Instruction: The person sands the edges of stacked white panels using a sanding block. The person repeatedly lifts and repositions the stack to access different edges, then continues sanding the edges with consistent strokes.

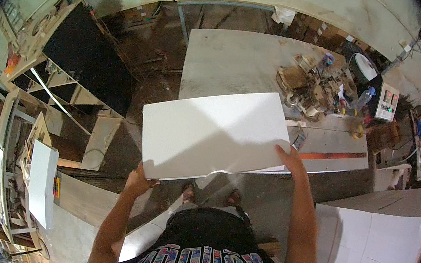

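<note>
I hold a large white flat board (216, 132) level in front of my body, above the floor. My left hand (140, 180) grips its near left corner from below. My right hand (288, 158) grips its near right edge, fingers on top. The board's far edge overlaps the near end of a long grey work table (231, 59). My feet in sandals show on the dark floor under the board.
A machine with rollers and spools (313, 89) sits on the table's right side, with a control box (388, 102) beyond it. A stack of white boards (382, 247) stands at my right. Shelving and panels (54, 93) fill the left, with a leaning white panel (42, 183).
</note>
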Demonstrator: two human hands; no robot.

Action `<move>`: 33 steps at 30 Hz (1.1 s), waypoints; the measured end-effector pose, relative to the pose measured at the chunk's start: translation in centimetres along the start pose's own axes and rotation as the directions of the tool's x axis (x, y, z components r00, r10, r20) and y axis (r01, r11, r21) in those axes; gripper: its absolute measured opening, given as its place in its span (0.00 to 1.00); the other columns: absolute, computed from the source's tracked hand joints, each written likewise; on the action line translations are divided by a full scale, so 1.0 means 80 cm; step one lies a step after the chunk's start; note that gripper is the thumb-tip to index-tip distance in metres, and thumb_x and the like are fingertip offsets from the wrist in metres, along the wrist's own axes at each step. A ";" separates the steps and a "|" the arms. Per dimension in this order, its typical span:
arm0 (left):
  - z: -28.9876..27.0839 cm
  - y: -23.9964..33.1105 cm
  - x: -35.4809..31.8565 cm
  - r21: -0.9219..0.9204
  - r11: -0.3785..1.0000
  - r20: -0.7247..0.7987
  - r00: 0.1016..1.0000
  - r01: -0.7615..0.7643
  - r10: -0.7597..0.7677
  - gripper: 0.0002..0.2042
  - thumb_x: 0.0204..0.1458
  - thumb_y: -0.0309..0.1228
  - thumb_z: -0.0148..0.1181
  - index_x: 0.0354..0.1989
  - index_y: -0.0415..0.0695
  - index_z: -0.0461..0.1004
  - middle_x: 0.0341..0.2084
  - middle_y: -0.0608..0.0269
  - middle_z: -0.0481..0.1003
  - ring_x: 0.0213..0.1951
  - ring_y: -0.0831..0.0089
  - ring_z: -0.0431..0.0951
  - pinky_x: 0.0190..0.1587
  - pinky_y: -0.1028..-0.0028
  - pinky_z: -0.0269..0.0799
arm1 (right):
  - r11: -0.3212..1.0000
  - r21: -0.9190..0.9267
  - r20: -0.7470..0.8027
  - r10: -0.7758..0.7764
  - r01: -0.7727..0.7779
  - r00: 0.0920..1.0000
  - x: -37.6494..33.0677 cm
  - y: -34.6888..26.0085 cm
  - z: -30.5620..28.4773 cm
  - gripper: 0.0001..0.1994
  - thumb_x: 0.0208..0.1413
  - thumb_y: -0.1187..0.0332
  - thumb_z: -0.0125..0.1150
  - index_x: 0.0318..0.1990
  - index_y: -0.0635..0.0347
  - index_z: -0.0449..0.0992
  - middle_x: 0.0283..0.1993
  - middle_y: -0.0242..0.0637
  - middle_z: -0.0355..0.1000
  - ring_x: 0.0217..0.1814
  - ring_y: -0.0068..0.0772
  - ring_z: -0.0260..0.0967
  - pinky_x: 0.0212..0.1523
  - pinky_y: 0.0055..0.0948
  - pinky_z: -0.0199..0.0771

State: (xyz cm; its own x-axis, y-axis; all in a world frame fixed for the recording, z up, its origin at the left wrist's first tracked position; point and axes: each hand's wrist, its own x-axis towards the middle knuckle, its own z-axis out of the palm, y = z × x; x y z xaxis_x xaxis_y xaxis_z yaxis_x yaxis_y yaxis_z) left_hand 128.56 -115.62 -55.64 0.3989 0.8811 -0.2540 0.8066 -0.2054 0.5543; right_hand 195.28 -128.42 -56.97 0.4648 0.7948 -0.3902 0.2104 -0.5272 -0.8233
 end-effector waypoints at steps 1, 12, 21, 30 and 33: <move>-0.006 -0.004 0.006 -0.009 1.000 0.003 1.000 -0.013 0.013 0.56 0.52 0.41 0.93 0.84 0.44 0.58 0.65 0.36 0.85 0.65 0.35 0.88 0.64 0.42 0.87 | 0.999 0.028 -0.007 -0.015 0.015 1.000 -0.005 0.003 0.004 0.38 0.71 0.42 0.80 0.73 0.66 0.83 0.66 0.50 0.87 0.67 0.48 0.85 0.72 0.48 0.83; -0.032 -0.034 0.045 -0.004 0.999 0.047 0.998 -0.035 0.035 0.47 0.53 0.40 0.92 0.77 0.38 0.68 0.56 0.38 0.90 0.57 0.38 0.92 0.59 0.43 0.89 | 0.997 -0.071 0.203 0.003 0.011 0.979 -0.097 0.061 -0.007 0.36 0.63 0.64 0.88 0.75 0.67 0.79 0.70 0.46 0.85 0.72 0.41 0.80 0.75 0.46 0.79; -0.029 -0.037 0.053 -0.029 0.999 0.100 0.995 0.024 -0.021 0.41 0.53 0.42 0.92 0.72 0.39 0.76 0.56 0.41 0.90 0.59 0.43 0.92 0.60 0.46 0.89 | 0.904 -0.412 -0.081 -0.159 0.113 0.984 -0.107 0.074 0.026 0.26 0.68 0.71 0.78 0.72 0.65 0.81 0.57 0.48 0.90 0.62 0.45 0.88 0.68 0.48 0.86; -0.089 0.010 0.036 -0.163 0.981 0.097 0.991 0.109 -0.094 0.36 0.62 0.42 0.84 0.78 0.50 0.78 0.58 0.45 0.91 0.58 0.43 0.93 0.62 0.46 0.87 | 0.942 -0.302 0.065 -0.134 0.147 0.989 -0.153 -0.065 -0.022 0.39 0.65 0.64 0.82 0.83 0.52 0.75 0.68 0.56 0.87 0.70 0.54 0.87 0.69 0.51 0.87; -0.094 0.009 0.042 -0.140 0.988 0.142 0.989 0.069 -0.049 0.34 0.65 0.40 0.82 0.79 0.51 0.78 0.56 0.45 0.91 0.57 0.39 0.93 0.61 0.45 0.86 | 0.945 -0.320 0.081 -0.039 0.063 0.996 -0.148 -0.089 -0.024 0.40 0.65 0.64 0.82 0.84 0.52 0.74 0.67 0.55 0.88 0.71 0.52 0.88 0.70 0.50 0.86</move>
State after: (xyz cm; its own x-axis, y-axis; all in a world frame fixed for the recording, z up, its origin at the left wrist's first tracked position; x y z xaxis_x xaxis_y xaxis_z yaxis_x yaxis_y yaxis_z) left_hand 127.19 -109.64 -50.10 0.4164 0.8210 -0.3906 0.7631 -0.0821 0.6410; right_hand 189.91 -134.62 -45.71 0.3852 0.8366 -0.3896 0.5037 -0.5443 -0.6708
